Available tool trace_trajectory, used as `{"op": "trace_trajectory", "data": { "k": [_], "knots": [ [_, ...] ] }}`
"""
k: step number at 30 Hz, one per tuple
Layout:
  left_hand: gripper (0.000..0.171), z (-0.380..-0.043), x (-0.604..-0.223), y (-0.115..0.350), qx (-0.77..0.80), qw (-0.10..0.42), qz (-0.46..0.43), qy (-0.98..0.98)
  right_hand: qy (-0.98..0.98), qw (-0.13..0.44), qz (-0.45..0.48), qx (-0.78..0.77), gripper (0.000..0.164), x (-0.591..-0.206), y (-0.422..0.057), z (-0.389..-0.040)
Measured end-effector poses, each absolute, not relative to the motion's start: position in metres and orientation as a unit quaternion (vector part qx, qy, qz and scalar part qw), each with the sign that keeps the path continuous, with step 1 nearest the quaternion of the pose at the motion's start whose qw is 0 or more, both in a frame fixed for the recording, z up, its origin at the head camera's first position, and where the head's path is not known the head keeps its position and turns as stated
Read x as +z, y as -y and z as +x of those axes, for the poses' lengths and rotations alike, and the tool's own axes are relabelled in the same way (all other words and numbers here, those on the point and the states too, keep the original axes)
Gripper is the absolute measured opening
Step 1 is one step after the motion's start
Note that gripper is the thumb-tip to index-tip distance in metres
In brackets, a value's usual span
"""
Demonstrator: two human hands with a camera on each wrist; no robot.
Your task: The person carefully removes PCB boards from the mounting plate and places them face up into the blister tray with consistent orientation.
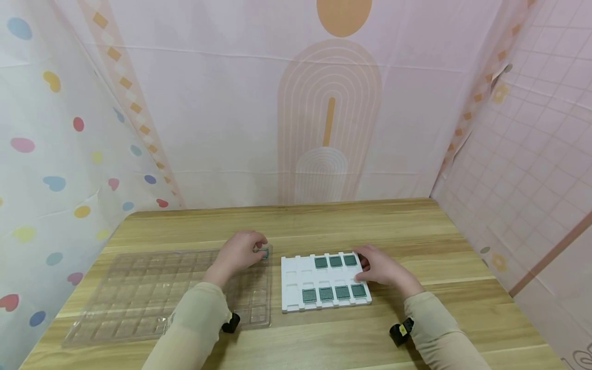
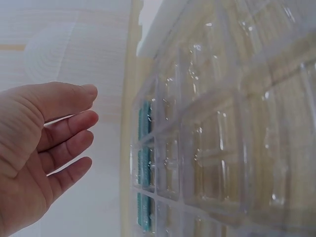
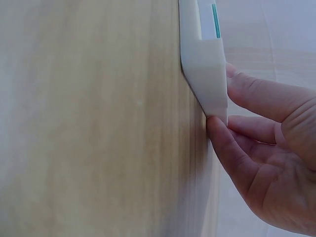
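My left hand (image 1: 240,250) hovers over the back right corner of a clear plastic compartment tray (image 1: 152,288). Its fingers are loosely bent with nothing between them, as the left wrist view shows. Beside the fingertips in the head view, a small green square chip (image 1: 265,254) sits in that corner; in the left wrist view green chips (image 2: 144,168) stand edge-on in neighbouring compartments. My right hand (image 1: 381,268) grips the right edge of a white slotted tray (image 1: 290,295), thumb and fingers about its rim. Green chips (image 1: 343,292) fill several of its slots, in two rows.
Both trays lie on a wood-grain table (image 1: 324,339), the clear one left of the white one with a narrow gap between. A patterned cloth (image 1: 222,128) hangs behind the table and at both sides. Black wrist cameras (image 1: 400,331) stick out from the sleeves.
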State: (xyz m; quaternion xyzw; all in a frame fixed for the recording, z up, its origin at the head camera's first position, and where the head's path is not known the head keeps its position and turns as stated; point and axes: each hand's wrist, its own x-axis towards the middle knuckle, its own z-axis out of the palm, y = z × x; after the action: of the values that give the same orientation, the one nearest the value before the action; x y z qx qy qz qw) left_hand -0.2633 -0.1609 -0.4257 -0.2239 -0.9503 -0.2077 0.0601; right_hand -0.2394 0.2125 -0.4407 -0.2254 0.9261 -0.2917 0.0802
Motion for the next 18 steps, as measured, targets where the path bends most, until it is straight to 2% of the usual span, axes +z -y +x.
{"op": "trace_trajectory", "data": {
  "k": [18],
  "knots": [
    [0.022, -0.244, -0.414, 0.151, -0.236, 0.139, -0.266, 0.924, -0.925, 0.081, -0.225, -0.296, 0.069, -0.441, -0.212, -0.239]
  ]
}}
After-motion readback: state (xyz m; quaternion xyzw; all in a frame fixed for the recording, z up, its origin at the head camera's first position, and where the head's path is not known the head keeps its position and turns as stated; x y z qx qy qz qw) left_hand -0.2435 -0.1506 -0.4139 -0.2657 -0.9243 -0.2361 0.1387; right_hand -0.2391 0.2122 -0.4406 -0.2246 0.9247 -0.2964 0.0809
